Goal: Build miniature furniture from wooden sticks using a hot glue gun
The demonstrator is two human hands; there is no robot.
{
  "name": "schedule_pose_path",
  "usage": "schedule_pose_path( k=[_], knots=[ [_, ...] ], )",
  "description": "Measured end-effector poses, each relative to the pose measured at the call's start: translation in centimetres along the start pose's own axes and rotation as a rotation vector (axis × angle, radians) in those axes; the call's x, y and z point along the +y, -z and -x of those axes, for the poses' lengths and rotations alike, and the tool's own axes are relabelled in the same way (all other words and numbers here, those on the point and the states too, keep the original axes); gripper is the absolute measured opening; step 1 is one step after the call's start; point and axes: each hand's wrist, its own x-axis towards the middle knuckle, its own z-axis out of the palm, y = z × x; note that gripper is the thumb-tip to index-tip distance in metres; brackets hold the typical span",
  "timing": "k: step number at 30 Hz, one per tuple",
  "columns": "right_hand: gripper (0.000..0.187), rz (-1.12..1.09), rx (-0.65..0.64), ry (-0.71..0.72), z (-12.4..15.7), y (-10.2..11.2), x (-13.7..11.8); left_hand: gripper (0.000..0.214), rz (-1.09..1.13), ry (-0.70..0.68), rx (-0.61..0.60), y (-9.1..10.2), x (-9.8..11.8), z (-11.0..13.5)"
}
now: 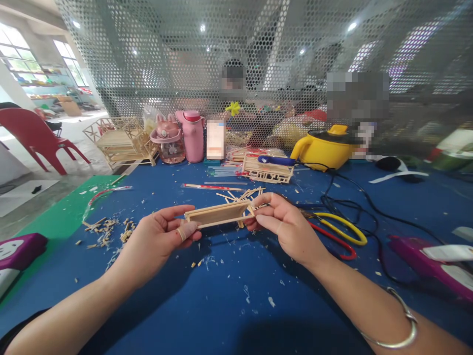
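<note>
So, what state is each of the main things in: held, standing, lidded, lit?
Slim pale wooden stick frame: held at both ends, right end higher
Left hand: closed on the frame's left end
Right hand: pinching its right end
Tool with red and yellow handles: lying, handles spread
Tall pink bottle: upright, lidded
Round yellow pot: black lid on
Flat rectangular screen: upright, lit
Short pale wooden offcuts: scattered loose

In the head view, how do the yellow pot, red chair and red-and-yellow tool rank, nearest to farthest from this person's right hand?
1. Red-and-yellow tool: just right of the right hand.
2. Yellow pot: farther back, on the right.
3. Red chair: far left, in the background.
</note>
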Motion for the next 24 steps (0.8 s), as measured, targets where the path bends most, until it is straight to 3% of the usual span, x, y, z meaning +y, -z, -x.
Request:
schedule_pose_path(
  k=[5, 8, 13, 17, 21, 24],
  knots=[
    [0.041, 0.337, 0.116, 0.164, -0.1, 0.4, 1.0, 0.048, 0.01, 0.013, -0.004, 0.0, 0.0, 0.1],
    [0.054, 0.454, 0.076, 0.186, -0.4, 0.6, 1.5, 0.042, 0.026, 0.046, -0.015, 0.1, 0.0, 0.1],
    [0.042, 0.438, 0.026, 0.142, -0.5, 0.7, 1.0, 0.042, 0.067, 0.135, -0.012, 0.4, 1.3, 0.0],
    [0.037, 0.276, -0.01, 0.008, -0.3, 0.7, 0.2, 0.04, 0.057, 0.22, -0.02, 0.8, 2.4, -0.5],
    [0.02, 0.15, -0.144, -0.226, -0.3, 0.3, 0.5, 0.008, 0.004, 0.358, -0.087, 1.2, 1.5, -1.9],
    [0.015, 0.327, -0.158, -0.244, -0.5, 0.1, 1.3, 0.011, -0.041, 0.389, -0.117, 1.4, 0.2, -2.9]
  ],
)
